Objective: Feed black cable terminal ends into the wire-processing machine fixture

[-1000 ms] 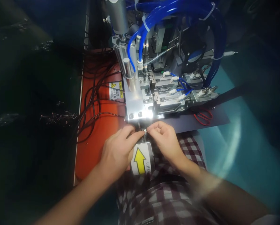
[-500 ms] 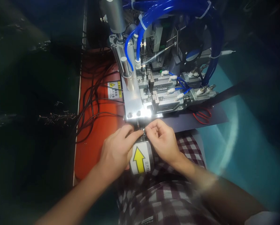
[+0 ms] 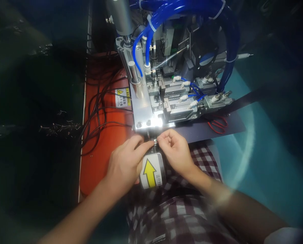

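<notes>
A small shiny metal part (image 3: 155, 141) sits on the narrow track in front of the machine's bright plate, between the fingertips of both hands. My left hand (image 3: 126, 161) is closed, its thumb reaching to the part from the left and its other fingers curled down beside the track, partly hidden. From the right, my right hand (image 3: 176, 150) pinches at the same part with thumb and forefinger, the other fingers folded. The part's exact kind is too small to tell. Just below the hands lies a white label plate (image 3: 159, 166) with a yellow arrow (image 3: 149, 173).
A metal machine (image 3: 143, 110) with blue air hoses (image 3: 231, 44) rises directly ahead. Black cables (image 3: 98, 118) run over the orange base (image 3: 98, 166) at left. Red-handled scissors or pliers (image 3: 217, 125) lie at right on a dark plate (image 3: 199, 132).
The whole view has shifted very slightly left. Both hands keep their place at the small metal part, with hardly any finger movement visible.
</notes>
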Tool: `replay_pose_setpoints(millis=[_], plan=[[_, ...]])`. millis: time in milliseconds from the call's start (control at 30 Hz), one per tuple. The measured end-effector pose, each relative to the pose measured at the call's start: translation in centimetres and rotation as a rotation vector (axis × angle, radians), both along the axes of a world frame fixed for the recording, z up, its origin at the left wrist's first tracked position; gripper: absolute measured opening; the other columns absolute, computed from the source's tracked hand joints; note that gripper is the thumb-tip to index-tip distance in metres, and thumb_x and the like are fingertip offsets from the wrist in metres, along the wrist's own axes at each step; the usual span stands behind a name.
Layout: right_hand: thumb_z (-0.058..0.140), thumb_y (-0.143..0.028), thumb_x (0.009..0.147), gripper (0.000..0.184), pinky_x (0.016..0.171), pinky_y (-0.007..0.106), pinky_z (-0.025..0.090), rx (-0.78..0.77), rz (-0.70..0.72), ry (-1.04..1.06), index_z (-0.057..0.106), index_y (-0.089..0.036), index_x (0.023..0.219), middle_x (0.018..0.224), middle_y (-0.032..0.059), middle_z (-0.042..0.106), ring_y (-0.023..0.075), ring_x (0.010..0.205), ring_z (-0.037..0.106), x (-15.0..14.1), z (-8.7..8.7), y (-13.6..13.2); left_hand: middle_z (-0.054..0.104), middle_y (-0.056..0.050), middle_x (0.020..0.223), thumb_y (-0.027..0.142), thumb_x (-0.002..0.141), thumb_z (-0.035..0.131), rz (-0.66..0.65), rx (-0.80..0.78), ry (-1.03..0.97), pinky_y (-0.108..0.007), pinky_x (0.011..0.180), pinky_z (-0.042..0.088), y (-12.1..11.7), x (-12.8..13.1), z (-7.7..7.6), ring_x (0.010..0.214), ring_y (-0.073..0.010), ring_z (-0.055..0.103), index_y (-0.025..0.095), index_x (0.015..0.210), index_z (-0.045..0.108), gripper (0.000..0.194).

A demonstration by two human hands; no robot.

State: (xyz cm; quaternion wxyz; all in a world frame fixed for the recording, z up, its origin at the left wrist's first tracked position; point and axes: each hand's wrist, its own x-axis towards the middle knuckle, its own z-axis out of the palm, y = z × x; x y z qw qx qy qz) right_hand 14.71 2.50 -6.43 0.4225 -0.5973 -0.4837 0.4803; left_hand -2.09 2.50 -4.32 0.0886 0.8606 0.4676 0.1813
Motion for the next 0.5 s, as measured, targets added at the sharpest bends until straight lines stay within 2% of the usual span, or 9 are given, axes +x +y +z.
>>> replay_pose_setpoints(millis=[133,233,333,433,500], plan=[[0.058,-0.024,0.077,0.012,0.046,0.023,0.031,-0.223,-0.039,0.199,0.053,-0.019,0.067,0.053,-0.0063,0.047,0.009,0.047,0.04,0.0,0.4,0.6,0.06,-0.006,0.09,0.01,0.087,0.044,-0.004,-0.015,0.015,-0.023,0.058,0.048,-0.2,-0.1,0.0,0.076,-0.0158,0.061,0.018,0.108,0.068,0.033],[0.059,-0.025,0.075,0.025,0.042,0.023,0.021,-0.364,0.057,0.363,0.045,-0.019,0.054,0.046,-0.0091,0.035,0.0062,0.042,0.027,0.6,0.9,1.4,0.06,-0.006,0.09,0.01,0.088,0.043,-0.01,-0.004,0.011,-0.023,0.059,0.049,-0.2,-0.1,0.1,0.075,-0.0154,0.06,0.018,0.108,0.068,0.033],[0.06,-0.036,0.078,0.034,0.044,0.023,0.023,-0.387,0.176,0.421,0.045,-0.018,0.053,0.044,-0.0086,0.037,0.0059,0.042,0.029,1.5,0.8,1.6,0.061,-0.006,0.089,0.01,0.088,0.044,-0.015,-0.018,-0.012,-0.024,0.061,0.05,-0.1,0.0,0.2,0.075,-0.0157,0.061,0.016,0.107,0.068,0.031],[0.05,-0.047,0.087,0.034,0.045,0.022,0.028,-0.35,0.137,0.383,0.053,-0.017,0.072,0.049,-0.0075,0.046,0.0069,0.041,0.035,1.9,0.0,1.1,0.063,-0.006,0.09,0.01,0.088,0.047,0.002,-0.054,-0.048,-0.024,0.066,0.052,0.0,0.1,0.2,0.078,-0.0164,0.062,0.014,0.105,0.066,0.026],[0.044,-0.05,0.091,0.035,0.046,0.022,0.03,-0.293,0.127,0.315,0.05,-0.019,0.076,0.054,-0.0071,0.048,0.0072,0.043,0.037,1.6,-0.7,0.6,0.064,-0.006,0.09,0.01,0.087,0.047,0.011,-0.055,-0.053,-0.025,0.067,0.053,-0.1,0.0,0.4,0.078,-0.0166,0.062,0.014,0.103,0.066,0.025]])
